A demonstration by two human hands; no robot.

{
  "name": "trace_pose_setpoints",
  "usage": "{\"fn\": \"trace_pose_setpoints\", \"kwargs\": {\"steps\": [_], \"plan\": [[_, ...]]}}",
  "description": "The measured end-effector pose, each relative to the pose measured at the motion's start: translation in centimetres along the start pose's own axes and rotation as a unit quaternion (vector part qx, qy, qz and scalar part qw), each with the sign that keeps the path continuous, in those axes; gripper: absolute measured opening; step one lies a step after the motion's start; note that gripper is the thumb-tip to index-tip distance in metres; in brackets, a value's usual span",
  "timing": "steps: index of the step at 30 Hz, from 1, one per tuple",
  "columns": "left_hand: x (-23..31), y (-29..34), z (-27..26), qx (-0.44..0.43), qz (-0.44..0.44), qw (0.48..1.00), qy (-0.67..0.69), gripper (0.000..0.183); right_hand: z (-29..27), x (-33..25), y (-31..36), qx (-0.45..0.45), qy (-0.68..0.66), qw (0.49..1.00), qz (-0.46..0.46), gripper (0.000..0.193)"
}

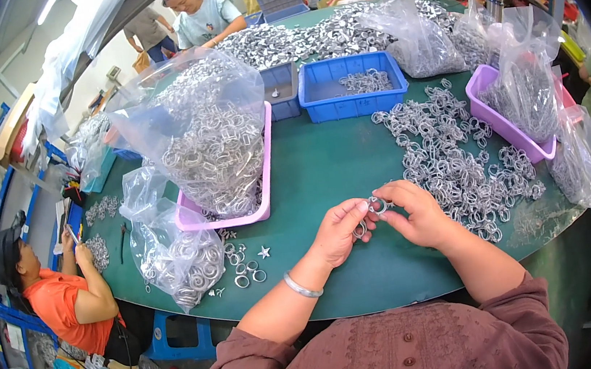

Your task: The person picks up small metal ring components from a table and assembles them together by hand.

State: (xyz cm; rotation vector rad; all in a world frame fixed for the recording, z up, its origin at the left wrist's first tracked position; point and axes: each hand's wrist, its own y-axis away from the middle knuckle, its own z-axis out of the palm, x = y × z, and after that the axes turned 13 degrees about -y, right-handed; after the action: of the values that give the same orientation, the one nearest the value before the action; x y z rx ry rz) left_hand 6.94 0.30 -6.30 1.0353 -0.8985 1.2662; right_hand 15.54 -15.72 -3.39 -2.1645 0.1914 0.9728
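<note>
Close together over the green table [295, 184], both my hands are closed on small silver metal pieces. My left hand [341, 232] pinches a silver ring [380, 206] between thumb and forefinger, and another ring-shaped piece [360, 231] shows under its curled fingers. From the other side, the fingertips of my right hand [417, 213] grip the same upper ring. Just beyond and right of that hand spreads a loose pile of silver rings [446, 160]. Fine details of the held pieces are too small to make out.
Left stands a pink tray [230, 222] with a large bag of rings; another clear bag [188, 269] lies nearer. Beyond are a blue bin [345, 109] and grey pieces [265, 46]. A purple tray [507, 124] stands right. Two people [76, 304] [207, 19] work at the table.
</note>
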Motion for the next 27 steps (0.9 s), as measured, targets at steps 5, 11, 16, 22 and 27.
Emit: {"fn": "trace_pose_setpoints", "kwargs": {"steps": [5,11,16,22,27], "plan": [[0.1,0.1,0.2,0.019,-0.006,1.0,-0.007,0.022,-0.1,0.2,0.3,-0.015,-0.018,0.999,0.04,0.033],[0.4,-0.3,0.4,0.04,-0.01,0.999,0.014,0.022,0.4,1.7,0.8,0.042,-0.184,0.978,0.092,0.035],[0.6,-0.2,-0.1,0.027,-0.007,0.998,0.051,0.021,0.3,1.2,0.4,0.043,-0.331,0.921,0.2,0.025],[0.9,0.1,0.5,0.016,-0.006,0.998,0.054,0.022,0.2,1.2,0.5,0.035,-0.402,0.886,0.228,0.024],[0.8,0.1,0.5,0.005,0.005,0.998,0.065,0.024,0.2,1.1,0.5,0.035,-0.427,0.866,0.259,0.023]]}}
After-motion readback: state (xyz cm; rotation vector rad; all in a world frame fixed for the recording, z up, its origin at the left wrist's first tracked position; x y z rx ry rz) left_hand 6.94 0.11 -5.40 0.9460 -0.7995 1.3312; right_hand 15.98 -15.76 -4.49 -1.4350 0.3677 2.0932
